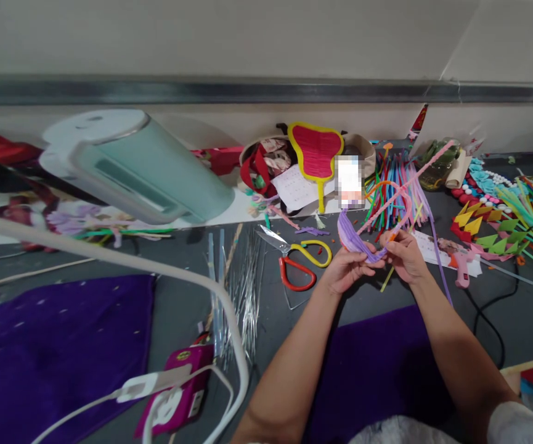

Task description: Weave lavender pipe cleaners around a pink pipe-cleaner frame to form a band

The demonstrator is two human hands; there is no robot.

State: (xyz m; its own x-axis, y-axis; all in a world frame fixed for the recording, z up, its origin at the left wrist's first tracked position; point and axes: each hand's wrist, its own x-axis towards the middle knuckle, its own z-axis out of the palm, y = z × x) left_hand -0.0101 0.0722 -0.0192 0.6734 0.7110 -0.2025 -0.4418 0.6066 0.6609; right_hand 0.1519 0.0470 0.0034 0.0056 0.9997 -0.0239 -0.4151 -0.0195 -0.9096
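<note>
My left hand (350, 270) is closed around a curved bundle of purple pipe cleaners (355, 234), with a pink edge along one side. Close beside it, the fingers of my right hand (405, 258) pinch at the bundle's end, where an orange pipe cleaner (394, 235) and a long pink pipe cleaner (416, 180) stick out. Exactly which strands the right fingers grip is partly hidden. To the left of my hands lie open scissors (289, 250) with one red and one yellow handle. A pink glue gun (463, 266) rests to the right.
Behind my hands lie colourful pipe cleaners (392, 191), a red and yellow fan shape (316, 151) and a fabric basket (250, 161). A pale green lamp-like device (169, 163) stands left. Silver wires (246, 296), a magenta box (178, 382) and a white cable (192, 276) occupy the left side.
</note>
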